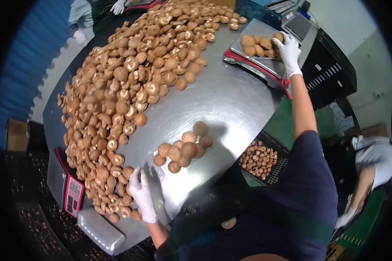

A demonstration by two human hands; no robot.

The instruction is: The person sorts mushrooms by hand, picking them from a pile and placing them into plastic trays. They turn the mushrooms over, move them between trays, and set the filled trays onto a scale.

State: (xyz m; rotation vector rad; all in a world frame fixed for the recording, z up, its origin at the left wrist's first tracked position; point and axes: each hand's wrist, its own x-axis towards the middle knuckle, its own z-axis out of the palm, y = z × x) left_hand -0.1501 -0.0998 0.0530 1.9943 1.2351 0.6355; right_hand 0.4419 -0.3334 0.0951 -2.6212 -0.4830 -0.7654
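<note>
Head view, near to far: you are leaning over the steel table. Your gloved left hand is lying open at the near edge of the mushroom pile, fingertips touching a loose cap, which is where single pieces are easiest to reach. Just beyond it, a clear tray is sitting on bare steel, apart from the pile, and is keeping a small batch of mushrooms separate from the bulk.

Below the table's edge, a dark crate is holding smaller pieces. Farther off, you are stretching your right hand to a metal tray resting on a red-edged scale. The fingers are curling over one mushroom at the tray's corner, though you cannot tell from here whether they are gripping it or only touching it.

At the far end, a co-worker's gloved hand is working at the same pile.
</note>
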